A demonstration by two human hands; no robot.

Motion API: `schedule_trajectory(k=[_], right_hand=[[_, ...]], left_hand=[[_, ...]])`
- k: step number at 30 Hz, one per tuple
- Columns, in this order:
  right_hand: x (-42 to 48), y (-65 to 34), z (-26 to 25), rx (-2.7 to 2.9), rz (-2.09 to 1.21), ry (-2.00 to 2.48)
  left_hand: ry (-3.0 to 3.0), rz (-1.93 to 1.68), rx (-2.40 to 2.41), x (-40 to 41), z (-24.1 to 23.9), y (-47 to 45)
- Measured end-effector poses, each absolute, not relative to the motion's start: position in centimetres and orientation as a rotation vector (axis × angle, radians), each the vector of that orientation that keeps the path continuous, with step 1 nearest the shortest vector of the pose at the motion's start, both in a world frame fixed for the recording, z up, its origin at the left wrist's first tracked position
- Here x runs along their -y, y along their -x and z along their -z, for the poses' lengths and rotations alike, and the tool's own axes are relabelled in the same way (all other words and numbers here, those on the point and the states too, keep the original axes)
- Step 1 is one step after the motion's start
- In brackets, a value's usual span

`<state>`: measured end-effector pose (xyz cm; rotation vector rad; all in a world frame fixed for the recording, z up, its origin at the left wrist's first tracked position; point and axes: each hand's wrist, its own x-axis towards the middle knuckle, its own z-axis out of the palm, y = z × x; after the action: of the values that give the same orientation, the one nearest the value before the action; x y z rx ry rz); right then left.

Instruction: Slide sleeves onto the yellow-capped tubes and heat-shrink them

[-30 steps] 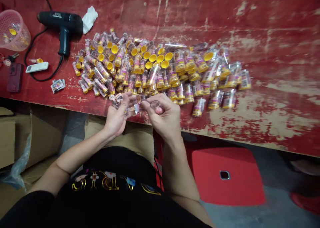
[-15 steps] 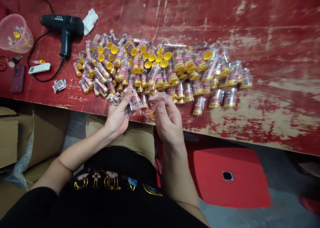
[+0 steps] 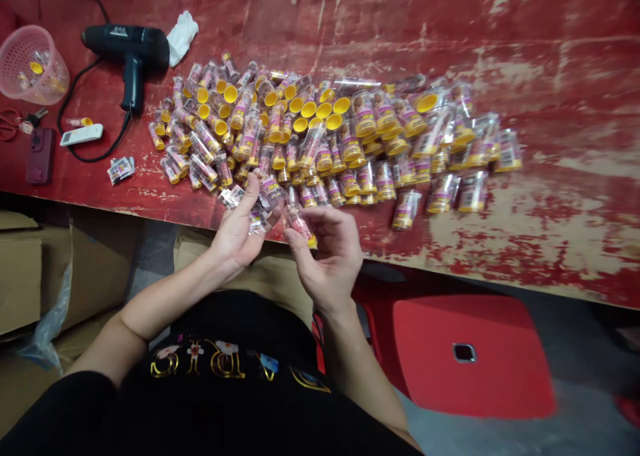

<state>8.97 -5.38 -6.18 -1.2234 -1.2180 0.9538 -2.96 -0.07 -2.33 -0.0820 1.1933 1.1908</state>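
Note:
My left hand (image 3: 240, 233) has its thumb raised and holds crinkled clear plastic sleeves (image 3: 260, 219) with printing, at the table's front edge. Between the thumb and fingers of my right hand (image 3: 327, 253) is a small clear tube (image 3: 300, 226) with a yellow end and pinkish contents. The tube tilts, its upper end close to the sleeves. Behind both hands spreads a heap of similar clear tubes (image 3: 250, 136) with yellow ends and purple printed wraps, many lying on their sides. Small printed pieces (image 3: 233, 196) lie beside my left thumb.
A heat gun (image 3: 133, 56) with a black cord lies at the left, near a pink basket (image 3: 35, 96), a white remote (image 3: 81, 135) and a dark red phone (image 3: 40, 156). A red stool (image 3: 475, 363) and cardboard boxes (image 3: 95, 269) stand below the table edge.
My right hand has turned and moved slightly lower, its fingers wider apart, and the tube now shows plainly between them. My left hand stays nearly in place with the sleeves.

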Motion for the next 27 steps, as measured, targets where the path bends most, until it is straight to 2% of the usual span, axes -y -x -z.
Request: schedule_trajectory(k=[7,10,14,20,27], right_hand=[[4.5,-9.5,5.1,1.478,-0.614,1.245],[4.6,-9.3,4.7,1.459,-0.567,1.272],[4.5,-8.8,5.0,1.329,-0.68,1.276],[4.5,-8.2,5.2,1.001,-1.103,1.209],[4.7,-8.8,6.0,0.8,-1.1,1.225]], left_hand=[[0.021,-1.234,-1.22,0.5,2.1,2.6],[-0.021,-1.292,-1.195,1.0,1.6,2.6],[-0.089,-1.339,-1.179,1.3,1.9,2.8],[-0.156,-1.451,-1.204,0.4,2.3,3.1],[0.051,-1.248,-1.215,-0.3,1.8,3.7]])
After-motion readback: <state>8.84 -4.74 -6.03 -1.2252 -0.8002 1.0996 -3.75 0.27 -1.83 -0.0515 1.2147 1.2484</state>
